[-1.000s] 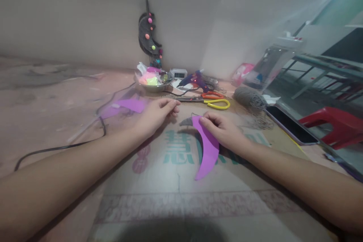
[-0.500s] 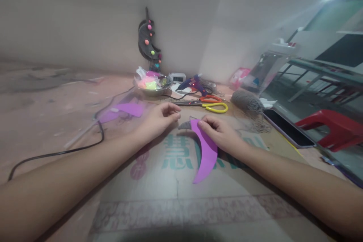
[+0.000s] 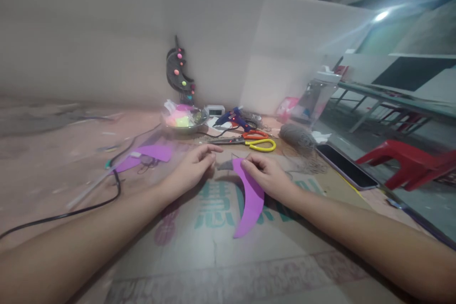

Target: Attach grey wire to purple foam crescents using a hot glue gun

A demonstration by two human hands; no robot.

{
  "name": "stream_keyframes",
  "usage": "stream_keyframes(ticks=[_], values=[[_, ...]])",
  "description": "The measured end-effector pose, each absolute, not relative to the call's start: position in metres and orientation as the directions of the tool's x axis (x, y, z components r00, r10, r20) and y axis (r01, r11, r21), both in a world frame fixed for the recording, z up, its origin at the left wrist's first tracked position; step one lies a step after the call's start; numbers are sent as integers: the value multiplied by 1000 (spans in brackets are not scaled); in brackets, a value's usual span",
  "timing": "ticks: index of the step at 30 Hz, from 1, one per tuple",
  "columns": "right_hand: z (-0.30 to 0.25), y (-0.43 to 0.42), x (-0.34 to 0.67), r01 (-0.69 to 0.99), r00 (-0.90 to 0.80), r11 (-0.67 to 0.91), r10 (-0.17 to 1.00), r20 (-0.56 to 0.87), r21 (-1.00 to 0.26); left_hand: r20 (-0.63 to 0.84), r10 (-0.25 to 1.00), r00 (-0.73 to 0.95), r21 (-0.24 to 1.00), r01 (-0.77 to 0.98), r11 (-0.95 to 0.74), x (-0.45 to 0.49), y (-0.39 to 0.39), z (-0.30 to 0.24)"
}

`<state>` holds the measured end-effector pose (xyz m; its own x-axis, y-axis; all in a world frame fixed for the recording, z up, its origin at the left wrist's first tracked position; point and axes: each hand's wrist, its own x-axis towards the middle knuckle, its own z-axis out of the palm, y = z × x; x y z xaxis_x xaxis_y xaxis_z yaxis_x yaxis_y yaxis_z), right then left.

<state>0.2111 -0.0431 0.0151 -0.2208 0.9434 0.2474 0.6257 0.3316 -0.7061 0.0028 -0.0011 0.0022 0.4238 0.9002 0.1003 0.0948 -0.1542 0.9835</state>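
Observation:
My right hand (image 3: 268, 175) pinches the upper end of a purple crescent-shaped sheet (image 3: 252, 202), thumb on its face, the lower tip hanging down toward the cardboard (image 3: 199, 266). Grey yarn (image 3: 225, 166) shows at the crescent's upper left edge, on the side facing my other hand. Just left of it, my left hand (image 3: 195, 166) is held with fingers stretched forward and thumb apart; nothing is visible in it. Beyond the hands lie scissors with yellow and orange handles (image 3: 261, 144). A ball of grey yarn (image 3: 297, 137) sits to the right, loose strands beside it.
A purple cutout (image 3: 156, 152), a glue stick (image 3: 90, 190) and a black cord (image 3: 53, 218) lie left. Behind are a bowl (image 3: 183, 128), a glue gun (image 3: 235, 118) and a grey crescent decorated with colored balls (image 3: 175, 71). A phone (image 3: 345, 166) and red stool (image 3: 402, 164) are right.
The camera view has tilted up and turned slightly right, so everything sits lower and further left. My left hand's fingers are straighter; my right hand keeps its hold on the purple crescent.

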Motion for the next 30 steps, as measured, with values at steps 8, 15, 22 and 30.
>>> stream_keyframes(ticks=[8,15,22,30], values=[[14,-39,213,638,-205,320,947,246,-700,190,884,427,913,254,-319,2,2,1],[13,-33,217,740,-257,368,928,269,-563,173,896,408,960,134,-247,4,5,-5],[8,-33,220,775,-304,375,927,220,-509,330,873,358,800,384,-460,-13,8,26],[7,-29,225,784,-295,441,884,362,-437,286,877,387,690,551,-469,-31,38,55]])
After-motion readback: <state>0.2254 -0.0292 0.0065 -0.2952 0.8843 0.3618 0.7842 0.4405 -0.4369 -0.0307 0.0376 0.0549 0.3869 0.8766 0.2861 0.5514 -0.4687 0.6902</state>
